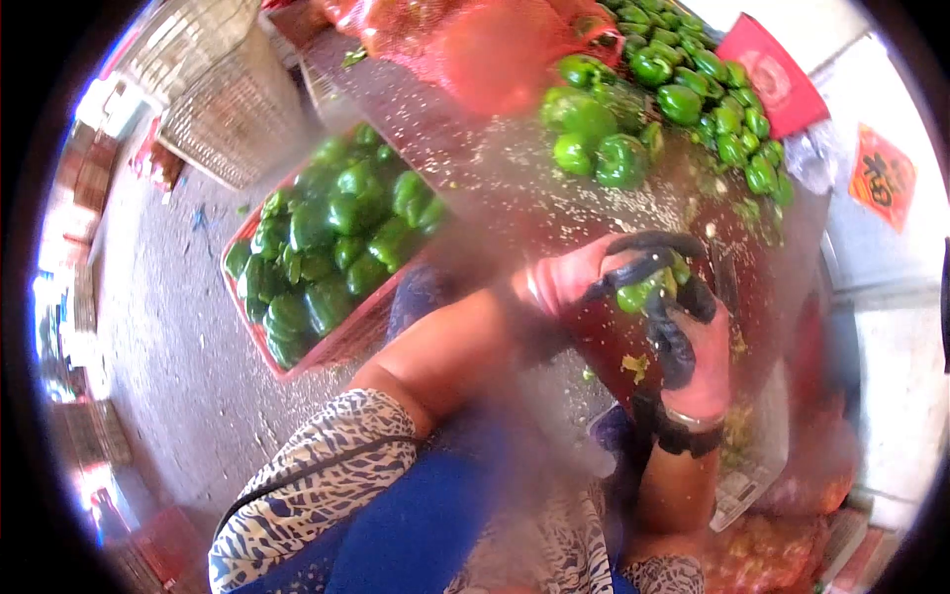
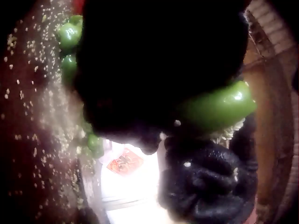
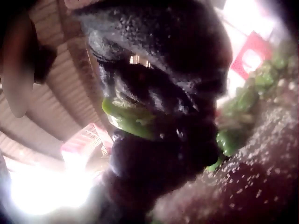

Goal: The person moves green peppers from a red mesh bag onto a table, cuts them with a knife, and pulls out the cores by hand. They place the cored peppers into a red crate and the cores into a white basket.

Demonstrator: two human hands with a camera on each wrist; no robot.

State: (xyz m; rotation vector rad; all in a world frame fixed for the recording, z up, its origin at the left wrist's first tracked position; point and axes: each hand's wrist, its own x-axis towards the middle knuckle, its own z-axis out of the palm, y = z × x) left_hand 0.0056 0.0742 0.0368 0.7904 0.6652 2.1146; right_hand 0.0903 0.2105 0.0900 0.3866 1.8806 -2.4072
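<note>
My left hand (image 1: 618,265) and right hand (image 1: 696,342) wear pink gloves with black coating and meet over the dark red tabletop (image 1: 475,148). Between them they hold a green bell pepper (image 1: 643,292), broken open. Left fingers curl over its top; right fingers grip it from the other side. In the left wrist view, pale seeds hang under the pepper (image 2: 229,102), beside the black glove fingers of the right hand (image 2: 210,182). The right wrist view shows a strip of pepper (image 3: 128,121) between dark glove fingers, much of it hidden.
Several whole bell peppers (image 1: 621,160) lie ahead, with a larger pile (image 1: 693,84) and a red container (image 1: 777,74) behind. A crate of peppers (image 1: 287,371) stands left. Seeds litter the table. A red mesh sack (image 1: 485,49) lies at the back; a pale bin (image 1: 757,465) stands right.
</note>
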